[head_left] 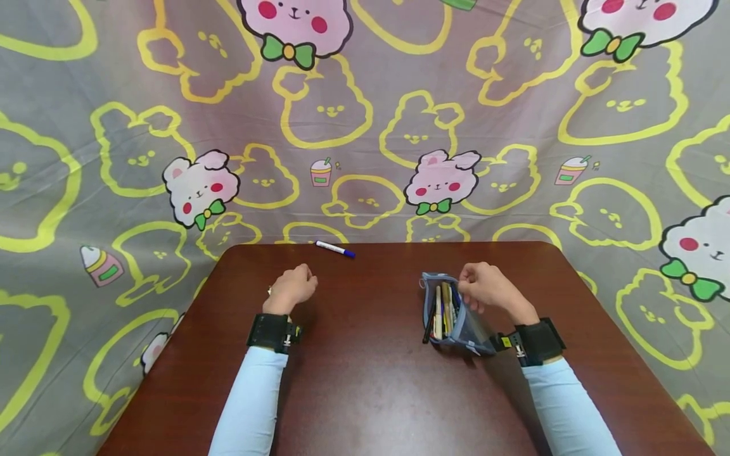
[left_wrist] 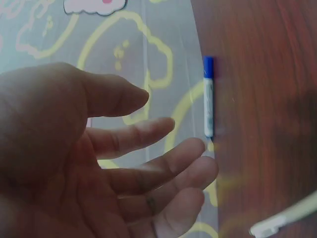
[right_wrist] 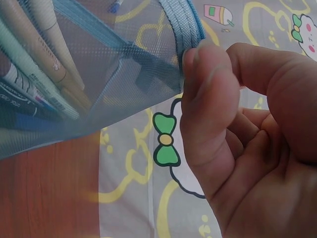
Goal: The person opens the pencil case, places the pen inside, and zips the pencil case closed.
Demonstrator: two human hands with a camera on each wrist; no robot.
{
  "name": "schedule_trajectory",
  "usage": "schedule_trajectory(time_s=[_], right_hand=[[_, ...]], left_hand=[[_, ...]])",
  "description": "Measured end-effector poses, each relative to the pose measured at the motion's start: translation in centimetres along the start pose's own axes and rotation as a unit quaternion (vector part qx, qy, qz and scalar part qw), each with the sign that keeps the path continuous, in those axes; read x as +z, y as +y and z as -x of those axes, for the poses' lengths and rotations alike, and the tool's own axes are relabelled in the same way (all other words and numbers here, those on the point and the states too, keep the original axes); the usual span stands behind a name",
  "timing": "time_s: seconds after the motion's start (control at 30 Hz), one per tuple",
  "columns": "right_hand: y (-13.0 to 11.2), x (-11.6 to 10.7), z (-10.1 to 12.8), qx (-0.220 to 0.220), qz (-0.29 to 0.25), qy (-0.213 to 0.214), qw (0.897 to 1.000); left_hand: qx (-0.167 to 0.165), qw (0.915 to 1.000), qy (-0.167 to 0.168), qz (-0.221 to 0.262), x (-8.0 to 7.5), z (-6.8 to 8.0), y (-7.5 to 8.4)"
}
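My left hand [head_left: 293, 289] is over the left part of the table, holding nothing, its fingers loosely bent in the left wrist view. Beyond it, at the table's far edge, lies a white marker [head_left: 335, 249] with a blue cap. At right stands a blue mesh pencil case [head_left: 470, 332], unzipped, with several pens [head_left: 445, 307] upright inside. My right hand [head_left: 487, 286] pinches the case's zippered rim [right_wrist: 185, 25] between thumb and fingertips. Through the mesh, the right wrist view shows pens and markers [right_wrist: 42, 54] leaning together.
The brown table [head_left: 365, 392] ends at a grey cloth [head_left: 371, 82] with yellow outlines and cartoon rabbits, hanging behind and at both sides. A pale, slim stick-like thing [left_wrist: 285, 218] enters the left wrist view at lower right.
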State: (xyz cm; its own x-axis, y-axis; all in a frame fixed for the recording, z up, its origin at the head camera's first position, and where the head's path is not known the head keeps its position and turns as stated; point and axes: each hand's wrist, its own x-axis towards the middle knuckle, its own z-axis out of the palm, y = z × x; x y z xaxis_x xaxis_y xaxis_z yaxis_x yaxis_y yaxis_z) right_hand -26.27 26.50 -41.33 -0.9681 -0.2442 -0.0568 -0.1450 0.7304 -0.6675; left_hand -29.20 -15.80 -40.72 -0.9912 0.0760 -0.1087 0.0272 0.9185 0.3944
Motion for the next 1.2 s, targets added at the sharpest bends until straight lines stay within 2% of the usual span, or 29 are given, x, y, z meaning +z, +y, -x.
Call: schedule_trajectory(time_s=[0.2,0.33,0.53,0.8,1.0,1.2], right_hand=[[0.1,-0.2,0.1,-0.003,-0.001,0.001,1.0],[0.3,-0.3,0.3,0.002,0.006,0.0,1.0],[0.0,-0.1,0.1,-0.001,0.012,-0.003,1.0],[-0.7,0.7,-1.0,-0.024,0.006,-0.015,1.0],[-0.2,0.4,-0.5,-0.003,0.008,-0.005,1.0],[0.0,0.1,-0.1,-0.01,0.01,-0.004,1.0]], left_hand=[[-0.041,0.9991,0.004,-0.004,0.1,-0.2,-2.0],[-0.068,0.9976,-0.01,-0.012,0.7,-0.2,-2.8],[-0.084,0.9961,-0.023,-0.015,1.5,-0.2,-3.7],[-0.112,0.9925,-0.018,-0.045,1.7,0.2,-6.5],[-0.103,0.9934,-0.026,-0.042,2.8,0.0,-6.5],[-0.121,0.992,-0.022,-0.029,3.7,-0.1,-6.4]])
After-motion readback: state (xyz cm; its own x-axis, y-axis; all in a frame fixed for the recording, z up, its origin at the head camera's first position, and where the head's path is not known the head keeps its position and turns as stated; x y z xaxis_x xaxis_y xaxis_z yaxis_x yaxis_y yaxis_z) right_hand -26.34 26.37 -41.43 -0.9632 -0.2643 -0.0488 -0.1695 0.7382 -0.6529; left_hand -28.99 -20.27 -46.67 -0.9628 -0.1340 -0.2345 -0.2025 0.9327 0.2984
